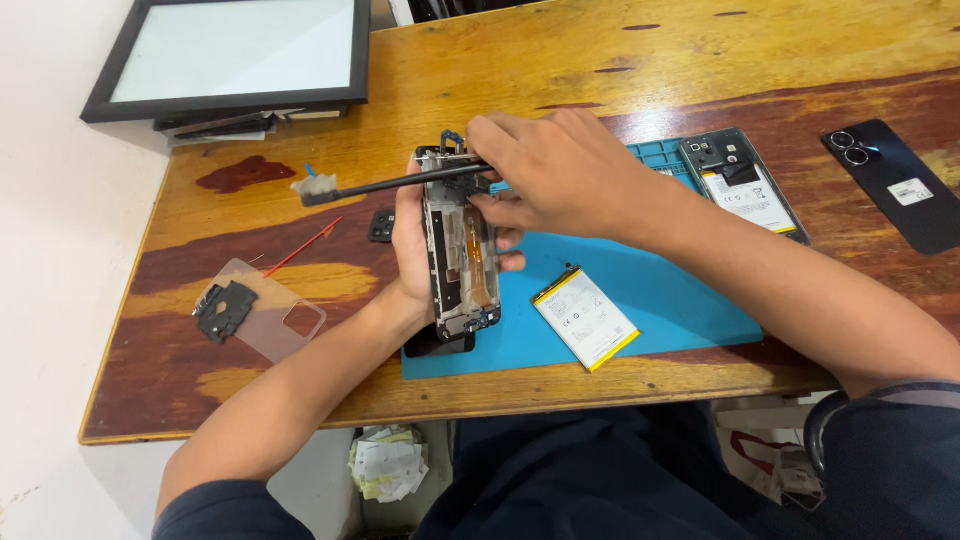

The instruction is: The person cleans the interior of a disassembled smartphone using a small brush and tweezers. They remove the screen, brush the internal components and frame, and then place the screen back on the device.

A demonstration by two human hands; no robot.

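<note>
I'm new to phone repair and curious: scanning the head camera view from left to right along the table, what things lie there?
Clear phone case with black plastic part → red tool → opened phone frame held in left hand → loose battery → second opened phone → dark back cover.

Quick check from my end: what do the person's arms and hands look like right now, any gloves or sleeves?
Both hands are bare: no gloves, rings or watch show on the left hand or the right hand. The forearms are uncovered too. Short dark navy sleeves end near the elbows, the left sleeve plain, the right sleeve with a lighter edge at its hem.
</note>
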